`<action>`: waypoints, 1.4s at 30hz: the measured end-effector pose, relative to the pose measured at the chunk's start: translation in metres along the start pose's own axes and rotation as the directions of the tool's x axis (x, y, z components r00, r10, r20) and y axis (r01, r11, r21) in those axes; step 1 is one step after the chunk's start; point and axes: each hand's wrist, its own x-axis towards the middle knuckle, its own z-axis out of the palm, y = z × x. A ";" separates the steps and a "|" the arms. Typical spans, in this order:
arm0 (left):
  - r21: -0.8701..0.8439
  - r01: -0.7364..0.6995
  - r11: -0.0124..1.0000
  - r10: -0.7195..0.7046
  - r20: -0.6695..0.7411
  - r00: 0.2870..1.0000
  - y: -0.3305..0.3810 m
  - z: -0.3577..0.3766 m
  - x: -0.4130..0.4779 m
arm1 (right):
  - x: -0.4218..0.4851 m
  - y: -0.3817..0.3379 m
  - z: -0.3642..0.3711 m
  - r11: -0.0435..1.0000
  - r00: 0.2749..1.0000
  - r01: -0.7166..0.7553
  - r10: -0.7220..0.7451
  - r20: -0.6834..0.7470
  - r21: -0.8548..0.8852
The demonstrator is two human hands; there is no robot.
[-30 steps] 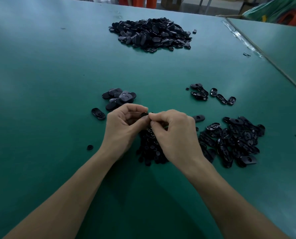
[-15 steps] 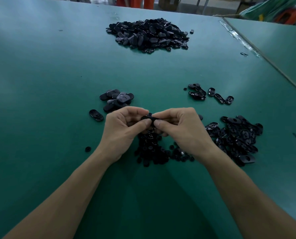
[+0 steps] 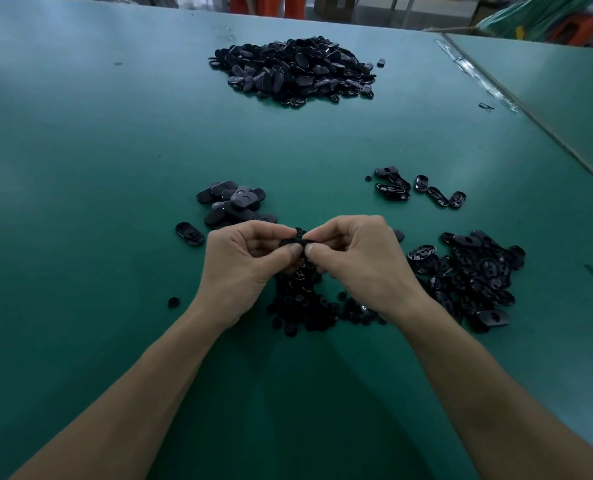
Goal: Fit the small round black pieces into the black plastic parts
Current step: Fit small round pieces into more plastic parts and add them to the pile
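Note:
Both hands meet over the middle of the green table (image 3: 80,168). My left hand (image 3: 243,265) and my right hand (image 3: 361,261) pinch one oval black plastic part (image 3: 293,242) between thumbs and forefingers, the two thumb tips almost touching. A small round black piece shows at its top edge, partly hidden by the fingers. Beneath the hands lies a heap of small round black pieces (image 3: 309,306). A pile of oval black parts (image 3: 475,275) lies to the right of my right hand.
A small stack of oval parts (image 3: 231,204) and one single part (image 3: 189,233) lie left of the hands. A large heap of parts (image 3: 295,69) sits at the far middle. A few parts (image 3: 416,187) lie right of centre. One round piece (image 3: 173,302) lies alone at left.
The hands have stayed together on the same part. My right hand shifted slightly right and turned, uncovering more of the round pieces under it.

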 end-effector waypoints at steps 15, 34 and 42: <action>-0.275 -0.040 0.961 -0.047 -0.304 0.952 -0.006 -0.007 0.011 | 0.028 0.039 -0.070 0.685 0.974 -0.228 0.161 -0.162 -0.691; 0.038 -0.100 0.994 0.101 -0.037 0.994 -0.003 -0.001 -0.001 | 0.013 0.013 -0.054 1.000 1.000 0.021 -0.021 -0.008 -0.014; 0.152 -0.114 0.982 0.098 0.112 0.989 -0.002 0.003 -0.003 | 0.007 -0.006 -0.018 0.985 0.977 0.126 -0.143 0.156 0.116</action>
